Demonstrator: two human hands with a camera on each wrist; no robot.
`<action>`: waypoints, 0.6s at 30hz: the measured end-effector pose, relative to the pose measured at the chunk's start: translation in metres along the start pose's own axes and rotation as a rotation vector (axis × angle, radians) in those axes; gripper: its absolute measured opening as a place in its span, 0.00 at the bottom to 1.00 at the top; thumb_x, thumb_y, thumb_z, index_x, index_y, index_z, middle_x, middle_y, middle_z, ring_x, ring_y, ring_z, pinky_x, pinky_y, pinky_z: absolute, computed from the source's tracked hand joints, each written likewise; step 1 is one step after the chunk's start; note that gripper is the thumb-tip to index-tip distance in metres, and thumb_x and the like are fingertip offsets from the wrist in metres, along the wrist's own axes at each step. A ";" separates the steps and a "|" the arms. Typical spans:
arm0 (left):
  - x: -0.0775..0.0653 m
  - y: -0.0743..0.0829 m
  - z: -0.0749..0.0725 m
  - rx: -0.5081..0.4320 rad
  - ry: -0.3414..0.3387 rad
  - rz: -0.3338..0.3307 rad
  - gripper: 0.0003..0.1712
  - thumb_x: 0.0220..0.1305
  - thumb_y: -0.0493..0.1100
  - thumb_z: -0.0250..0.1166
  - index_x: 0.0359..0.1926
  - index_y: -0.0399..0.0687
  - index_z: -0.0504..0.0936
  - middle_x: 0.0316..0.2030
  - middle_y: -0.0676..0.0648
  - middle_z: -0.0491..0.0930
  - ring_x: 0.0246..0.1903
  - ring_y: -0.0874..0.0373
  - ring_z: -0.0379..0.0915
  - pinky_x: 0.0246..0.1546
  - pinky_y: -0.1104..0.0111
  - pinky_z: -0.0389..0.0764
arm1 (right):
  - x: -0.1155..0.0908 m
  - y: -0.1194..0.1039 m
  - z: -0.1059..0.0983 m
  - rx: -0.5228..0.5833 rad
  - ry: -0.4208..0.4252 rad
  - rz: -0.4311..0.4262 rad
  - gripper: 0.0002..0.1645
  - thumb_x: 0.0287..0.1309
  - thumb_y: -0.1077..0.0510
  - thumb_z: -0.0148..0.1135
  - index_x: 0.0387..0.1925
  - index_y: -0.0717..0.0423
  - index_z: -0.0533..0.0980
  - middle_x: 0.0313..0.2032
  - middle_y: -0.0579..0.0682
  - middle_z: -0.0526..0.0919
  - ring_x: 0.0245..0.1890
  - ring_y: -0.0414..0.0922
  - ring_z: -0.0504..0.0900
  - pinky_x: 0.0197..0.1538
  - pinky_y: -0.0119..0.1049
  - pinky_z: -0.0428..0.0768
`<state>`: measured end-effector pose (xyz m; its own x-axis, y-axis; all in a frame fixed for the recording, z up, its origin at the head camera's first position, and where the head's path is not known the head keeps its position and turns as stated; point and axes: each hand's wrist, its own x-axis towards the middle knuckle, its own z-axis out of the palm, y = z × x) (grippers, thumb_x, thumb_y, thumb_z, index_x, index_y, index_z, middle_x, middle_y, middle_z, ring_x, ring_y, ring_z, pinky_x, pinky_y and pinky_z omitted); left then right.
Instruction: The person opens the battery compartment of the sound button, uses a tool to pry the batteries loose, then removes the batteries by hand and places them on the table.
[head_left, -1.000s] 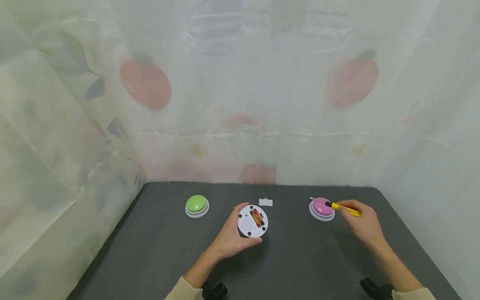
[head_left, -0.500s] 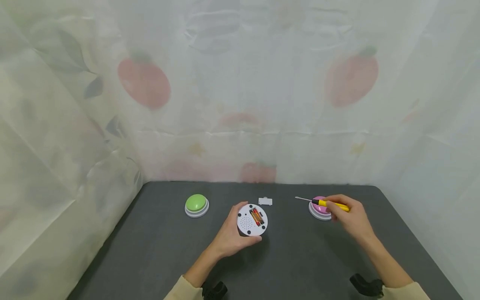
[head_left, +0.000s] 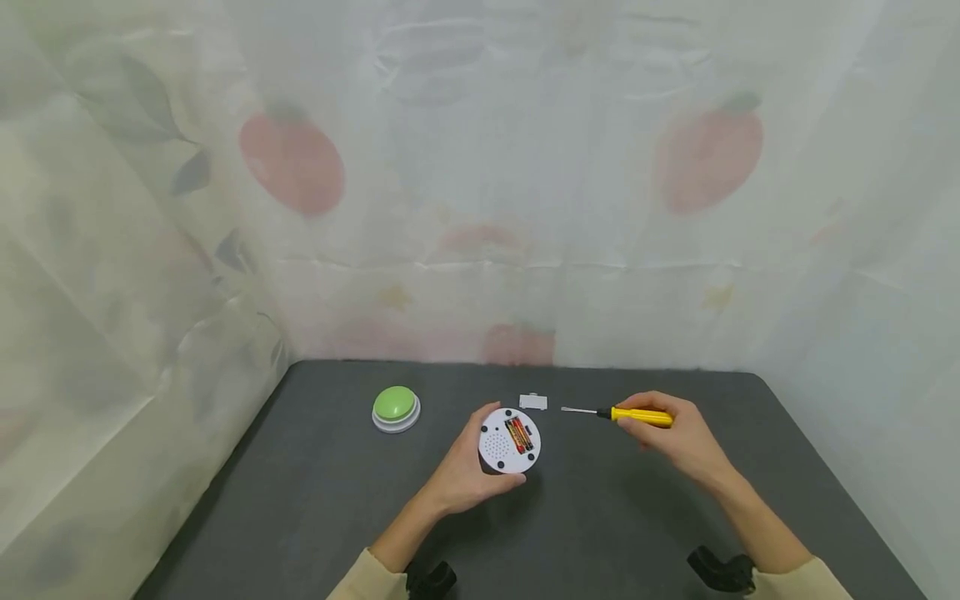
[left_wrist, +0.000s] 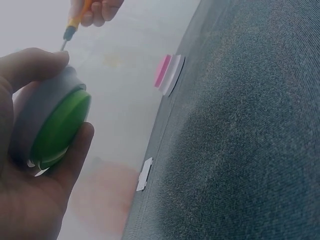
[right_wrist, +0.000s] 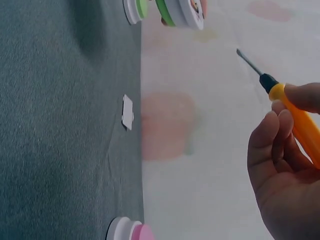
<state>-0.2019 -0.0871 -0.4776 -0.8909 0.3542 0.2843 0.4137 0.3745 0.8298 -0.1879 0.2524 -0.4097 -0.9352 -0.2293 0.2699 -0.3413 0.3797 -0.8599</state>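
My left hand (head_left: 463, 477) holds a round push button (head_left: 494, 451) above the table, thumb and fingers on its rim. Its white underside faces the head camera, showing batteries (head_left: 518, 435) in an uncovered compartment. In the left wrist view, the same button's green dome (left_wrist: 61, 129) shows. My right hand (head_left: 686, 442) pinches a yellow-handled screwdriver (head_left: 641, 416); its metal tip points left toward the held button, apart from it. A small white battery cover (head_left: 533, 402) lies on the table between and behind the hands.
A second green button (head_left: 394, 406) stands on the dark tabletop (head_left: 315, 500) at the left. A pink button (left_wrist: 170, 75) sits at the right, hidden behind my right hand in the head view. A pale patterned curtain (head_left: 480, 183) hangs around the back and sides.
My right hand has moved left with the screwdriver, bringing its tip closer to the held button and covering the pink button in the head view. My left hand stays almost in place.
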 end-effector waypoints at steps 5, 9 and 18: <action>-0.001 0.001 0.000 -0.009 -0.014 0.008 0.60 0.46 0.54 0.82 0.76 0.60 0.56 0.56 0.53 0.73 0.52 0.57 0.72 0.56 0.56 0.70 | 0.002 -0.003 0.005 0.034 -0.060 -0.020 0.11 0.65 0.60 0.68 0.48 0.56 0.82 0.36 0.56 0.81 0.24 0.51 0.77 0.30 0.39 0.78; -0.002 0.001 -0.001 -0.005 -0.022 0.010 0.60 0.46 0.54 0.82 0.76 0.60 0.56 0.56 0.52 0.73 0.52 0.57 0.72 0.56 0.57 0.71 | 0.003 -0.005 0.010 0.042 -0.090 -0.051 0.10 0.65 0.62 0.68 0.47 0.57 0.83 0.40 0.57 0.79 0.24 0.50 0.78 0.31 0.40 0.81; -0.002 0.003 0.002 -0.019 -0.023 -0.018 0.65 0.38 0.58 0.86 0.74 0.61 0.57 0.56 0.55 0.74 0.51 0.58 0.73 0.56 0.59 0.70 | 0.005 -0.005 0.016 0.061 -0.142 -0.090 0.08 0.64 0.63 0.68 0.45 0.59 0.84 0.34 0.57 0.78 0.21 0.49 0.78 0.27 0.42 0.81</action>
<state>-0.1984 -0.0854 -0.4768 -0.8934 0.3673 0.2588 0.3942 0.3644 0.8437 -0.1899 0.2351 -0.4112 -0.8768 -0.3858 0.2871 -0.4129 0.2976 -0.8608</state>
